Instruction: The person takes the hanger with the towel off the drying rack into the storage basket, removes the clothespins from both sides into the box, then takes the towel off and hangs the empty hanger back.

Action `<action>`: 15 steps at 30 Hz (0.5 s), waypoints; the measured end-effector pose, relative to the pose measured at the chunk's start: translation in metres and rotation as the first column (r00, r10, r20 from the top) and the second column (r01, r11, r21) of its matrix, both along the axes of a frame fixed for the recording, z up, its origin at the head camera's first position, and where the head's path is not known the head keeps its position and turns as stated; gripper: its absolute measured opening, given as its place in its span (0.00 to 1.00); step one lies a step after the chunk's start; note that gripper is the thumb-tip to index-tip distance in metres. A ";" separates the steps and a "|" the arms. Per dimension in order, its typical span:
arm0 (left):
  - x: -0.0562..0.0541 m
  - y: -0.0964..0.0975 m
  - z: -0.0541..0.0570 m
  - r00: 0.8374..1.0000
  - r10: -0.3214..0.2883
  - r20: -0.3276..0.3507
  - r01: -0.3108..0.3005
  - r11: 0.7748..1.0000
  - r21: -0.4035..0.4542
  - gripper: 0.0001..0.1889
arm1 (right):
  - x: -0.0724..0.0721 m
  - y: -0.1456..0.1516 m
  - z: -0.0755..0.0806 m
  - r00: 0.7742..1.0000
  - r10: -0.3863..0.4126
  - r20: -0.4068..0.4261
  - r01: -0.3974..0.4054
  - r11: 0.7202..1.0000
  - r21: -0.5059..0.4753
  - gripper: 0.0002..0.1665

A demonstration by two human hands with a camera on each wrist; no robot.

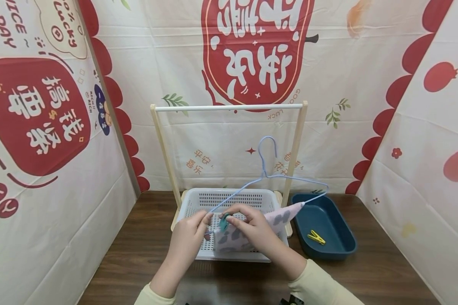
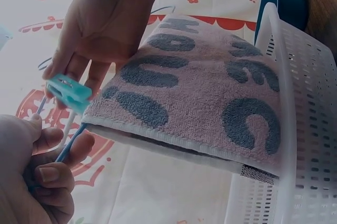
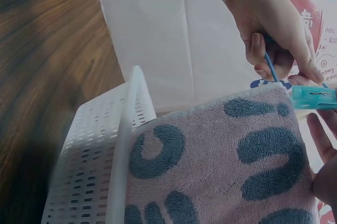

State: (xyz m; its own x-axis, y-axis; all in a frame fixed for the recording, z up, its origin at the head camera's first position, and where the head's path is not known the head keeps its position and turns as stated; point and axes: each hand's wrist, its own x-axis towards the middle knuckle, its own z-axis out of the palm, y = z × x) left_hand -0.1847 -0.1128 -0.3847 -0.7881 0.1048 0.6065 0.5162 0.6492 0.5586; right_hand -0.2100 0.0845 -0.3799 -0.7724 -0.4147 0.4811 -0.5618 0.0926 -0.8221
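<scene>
A pink towel (image 2: 200, 92) with grey-blue lettering is draped over the lower bar of a blue wire hanger (image 1: 265, 171). My left hand (image 1: 188, 235) grips the hanger's left end, its fingers curled round the wire. A teal clothespin (image 2: 68, 93) is pinched between the thumb and fingers of my right hand (image 1: 253, 228), right by the towel's top corner at that end. In the right wrist view the clothespin (image 3: 313, 97) meets the towel's edge; whether its jaws clamp the cloth I cannot tell. The towel's lower part hangs at the white basket (image 1: 229, 256).
Behind the hands stands a wooden rack with a white rail (image 1: 229, 108); the basket sits between its legs. To the right, a dark blue tray (image 1: 328, 212) holds a yellow clothespin (image 1: 316, 237). Printed cloth walls (image 1: 168, 63) enclose the brown table (image 1: 122, 250).
</scene>
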 end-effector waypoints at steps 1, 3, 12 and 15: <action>0.000 -0.001 0.000 1.000 0.003 0.005 -0.003 1.000 0.008 0.15 | 0.000 0.001 0.000 1.000 0.006 0.004 -0.006 1.000 -0.011 0.06; 0.001 -0.004 0.001 1.000 0.010 0.014 -0.010 1.000 0.029 0.14 | 0.001 0.003 -0.001 1.000 0.006 -0.001 -0.006 1.000 -0.030 0.07; -0.001 -0.018 0.006 0.997 0.063 0.033 -0.066 0.995 0.076 0.13 | -0.001 0.014 -0.001 1.000 0.008 -0.015 -0.009 0.998 -0.064 0.08; -0.001 -0.022 0.006 0.997 0.077 0.030 -0.079 0.993 0.083 0.12 | -0.002 0.018 -0.001 1.000 0.007 -0.018 -0.008 0.998 -0.057 0.09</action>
State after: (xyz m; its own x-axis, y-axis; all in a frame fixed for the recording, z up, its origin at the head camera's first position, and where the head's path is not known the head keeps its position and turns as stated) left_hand -0.1858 -0.1347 -0.3792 -0.8078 -0.0086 0.5894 0.4499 0.6370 0.6260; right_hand -0.2116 0.1025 -0.3809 -0.7603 -0.3919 0.5180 -0.5769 0.0410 -0.8158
